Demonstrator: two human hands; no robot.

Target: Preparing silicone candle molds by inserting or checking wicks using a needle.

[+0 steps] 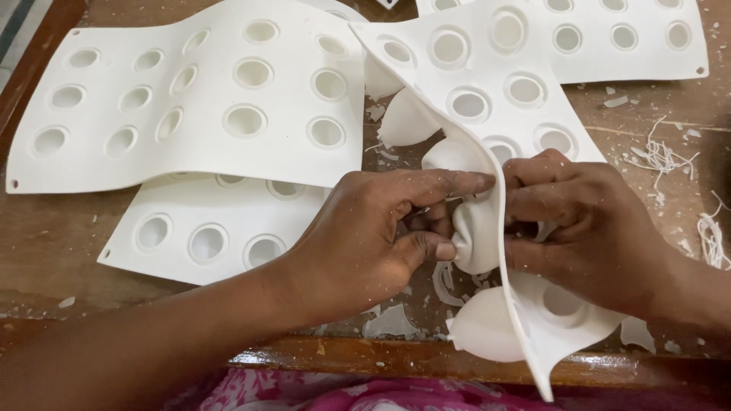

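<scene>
Both hands pinching one bulging cup of a white silicone mould sheet (pixel 487 114).

Left hand (pixel 365 236) and right hand (pixel 586 221), fingers (pixel 449 183) clenched on the sheet from opposite sides, held on edge above the tabletop (pixel 46 243). Left of it, two more mould sheets (pixel 205 99) lying flat, overlapping; right of it, white trimmings (pixel 662 156).

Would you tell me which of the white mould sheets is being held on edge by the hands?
The mould sheet on the right, pinched between the left hand and right hand; the others lie on the table.
</scene>
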